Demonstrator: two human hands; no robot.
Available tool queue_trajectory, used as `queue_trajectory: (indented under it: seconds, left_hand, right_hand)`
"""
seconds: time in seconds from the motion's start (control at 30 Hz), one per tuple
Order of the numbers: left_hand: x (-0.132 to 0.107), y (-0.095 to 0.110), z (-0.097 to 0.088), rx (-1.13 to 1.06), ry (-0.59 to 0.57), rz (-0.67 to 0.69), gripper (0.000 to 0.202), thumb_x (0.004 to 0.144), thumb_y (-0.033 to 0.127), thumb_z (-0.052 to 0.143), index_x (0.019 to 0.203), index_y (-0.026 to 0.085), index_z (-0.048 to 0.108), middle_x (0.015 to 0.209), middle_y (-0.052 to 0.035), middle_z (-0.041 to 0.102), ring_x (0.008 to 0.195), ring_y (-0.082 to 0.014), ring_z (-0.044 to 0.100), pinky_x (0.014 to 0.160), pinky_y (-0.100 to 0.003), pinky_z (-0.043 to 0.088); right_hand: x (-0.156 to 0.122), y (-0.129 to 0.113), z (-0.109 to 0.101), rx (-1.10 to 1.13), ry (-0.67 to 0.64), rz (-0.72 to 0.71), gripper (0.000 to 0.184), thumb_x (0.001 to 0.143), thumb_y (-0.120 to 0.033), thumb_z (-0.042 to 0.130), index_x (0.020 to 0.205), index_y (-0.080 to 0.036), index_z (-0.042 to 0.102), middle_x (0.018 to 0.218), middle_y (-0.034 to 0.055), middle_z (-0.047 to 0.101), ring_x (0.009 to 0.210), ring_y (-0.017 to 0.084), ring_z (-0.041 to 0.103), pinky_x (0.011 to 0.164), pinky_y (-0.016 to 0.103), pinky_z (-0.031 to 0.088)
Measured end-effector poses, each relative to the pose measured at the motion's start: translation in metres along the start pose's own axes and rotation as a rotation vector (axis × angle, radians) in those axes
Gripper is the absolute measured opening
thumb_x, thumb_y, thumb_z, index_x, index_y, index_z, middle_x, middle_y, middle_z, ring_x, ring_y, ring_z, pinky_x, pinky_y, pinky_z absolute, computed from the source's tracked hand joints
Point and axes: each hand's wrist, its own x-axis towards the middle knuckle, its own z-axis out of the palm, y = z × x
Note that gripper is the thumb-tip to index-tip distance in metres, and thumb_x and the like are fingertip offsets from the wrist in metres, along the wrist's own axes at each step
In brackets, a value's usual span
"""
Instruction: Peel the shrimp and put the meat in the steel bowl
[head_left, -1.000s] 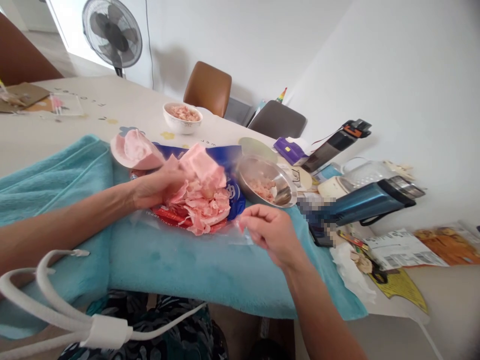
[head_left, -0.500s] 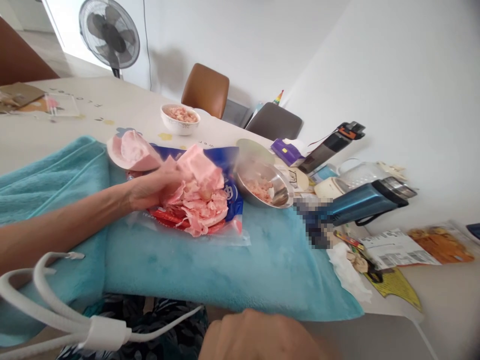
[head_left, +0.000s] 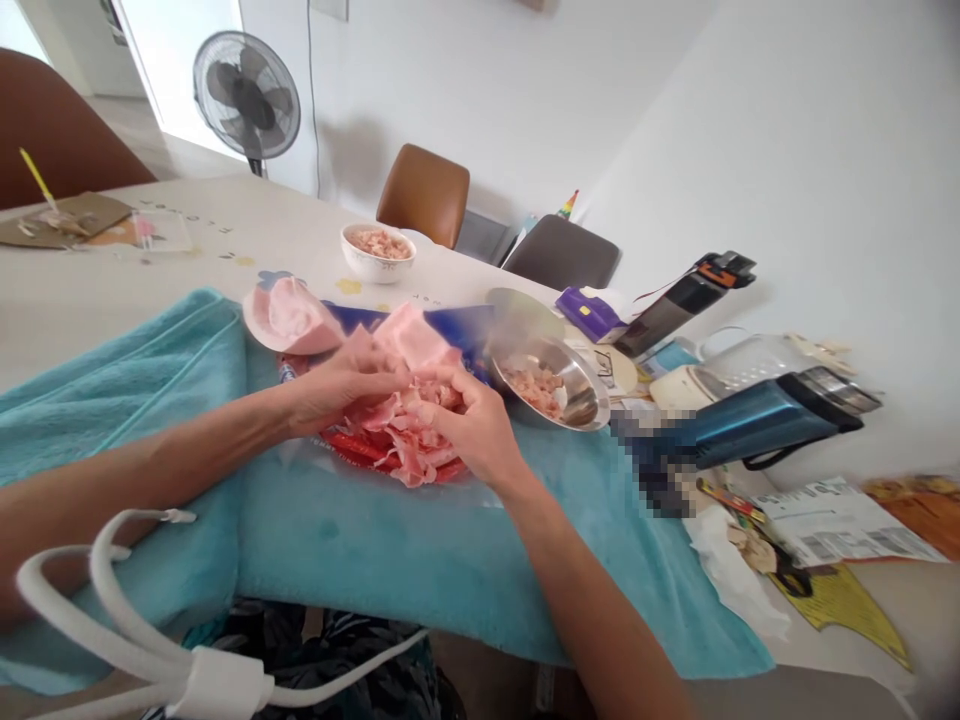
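My left hand point(head_left: 339, 385) and right hand point(head_left: 471, 428) pinch the pink pile point(head_left: 401, 448) together. It looks soft, probably slippery, so better to hold it by the edges.

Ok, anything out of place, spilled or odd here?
Nothing looks spilled or broken. One oddity: the pink meat slices lie on an opened plastic bag spread over a teal towel, not a board, with the left hand and right hand in the pile. A crumpled tissue lies off to the right.
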Motion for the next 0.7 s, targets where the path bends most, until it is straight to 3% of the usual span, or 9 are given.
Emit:
queue_trajectory:
  seconds: [0.13, 0.33, 0.57, 0.7]
  left_hand:
    - [0.000, 0.001, -0.001, 0.010, -0.038, -0.038, 0.021, 0.071, 0.032, 0.080, 0.077, 0.014, 0.070, 0.065, -0.0035, 0.066, 0.051, -0.0100, 0.057, 0.044, -0.019, 0.041]
    - [-0.001, 0.002, -0.001, -0.059, -0.107, -0.138, 0.020, 0.075, 0.033, 0.076, 0.080, 0.014, 0.073, 0.072, -0.0070, 0.070, 0.060, -0.0125, 0.063, 0.051, -0.020, 0.047]
    - [0.000, 0.000, 0.000, 0.030, -0.057, -0.103, 0.025, 0.074, 0.037, 0.077, 0.067, 0.014, 0.069, 0.049, 0.0014, 0.052, 0.040, -0.0051, 0.042, 0.038, -0.017, 0.029]
    - [0.001, -0.001, 0.000, 0.069, -0.048, -0.083, 0.024, 0.067, 0.034, 0.082, 0.073, 0.015, 0.070, 0.055, 0.0001, 0.057, 0.047, -0.0068, 0.049, 0.042, -0.017, 0.034]
  right_hand:
    - [-0.001, 0.006, 0.003, 0.007, -0.046, -0.038, 0.028, 0.075, -0.029, 0.068, 0.103, -0.023, 0.068, 0.062, -0.0075, 0.048, 0.054, 0.008, 0.043, 0.052, 0.020, 0.037]
    - [-0.001, 0.013, 0.009, 0.000, 0.067, -0.144, 0.014, 0.080, -0.032, 0.066, 0.089, -0.023, 0.070, 0.071, -0.0034, 0.062, 0.061, 0.009, 0.054, 0.060, 0.022, 0.044]
    - [0.004, 0.016, 0.012, 0.273, 0.127, 0.008, 0.023, 0.080, -0.039, 0.066, 0.070, -0.018, 0.065, 0.051, -0.0052, 0.054, 0.038, 0.007, 0.048, 0.041, 0.020, 0.037]
    - [0.004, 0.017, 0.014, 0.281, 0.122, 0.067, 0.027, 0.076, -0.041, 0.071, 0.066, -0.018, 0.061, 0.044, -0.0067, 0.051, 0.033, 0.006, 0.044, 0.036, 0.018, 0.033]
